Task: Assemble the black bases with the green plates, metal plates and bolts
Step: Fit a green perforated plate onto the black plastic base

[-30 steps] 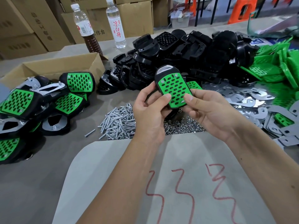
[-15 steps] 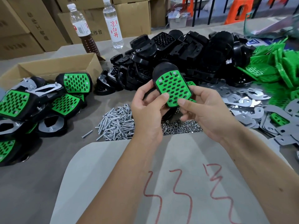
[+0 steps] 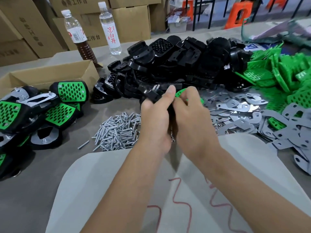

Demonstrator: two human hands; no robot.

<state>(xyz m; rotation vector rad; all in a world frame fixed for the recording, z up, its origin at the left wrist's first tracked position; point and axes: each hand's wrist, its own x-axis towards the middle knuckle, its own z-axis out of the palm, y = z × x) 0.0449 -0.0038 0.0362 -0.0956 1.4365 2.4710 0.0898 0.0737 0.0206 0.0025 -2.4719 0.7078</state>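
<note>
Both hands hold one black base (image 3: pixel 152 95) fitted with a green plate (image 3: pixel 180 93), now turned on edge so its black underside faces left and bolt ends stick up from it. My left hand (image 3: pixel 155 118) grips the base from the left. My right hand (image 3: pixel 193 118) grips it from the right, over the green plate. Most of the part is hidden by my fingers. Behind lies a heap of black bases (image 3: pixel 176 64). Loose bolts (image 3: pixel 117 130) lie to the left, metal plates (image 3: pixel 244 111) to the right, green plates (image 3: pixel 282 74) at the far right.
Finished assemblies (image 3: pixel 38 111) pile up at the left beside an open cardboard box (image 3: pixel 50 73). Two bottles (image 3: pixel 111 29) stand behind, with stacked cartons further back. A grey sheet with red marks (image 3: pixel 168 190) covers the near table. Small nuts (image 3: pixel 172 137) lie under my hands.
The part showed its green face to me before; both hands have turned it on edge and lowered it, so the green plate now faces right and away.
</note>
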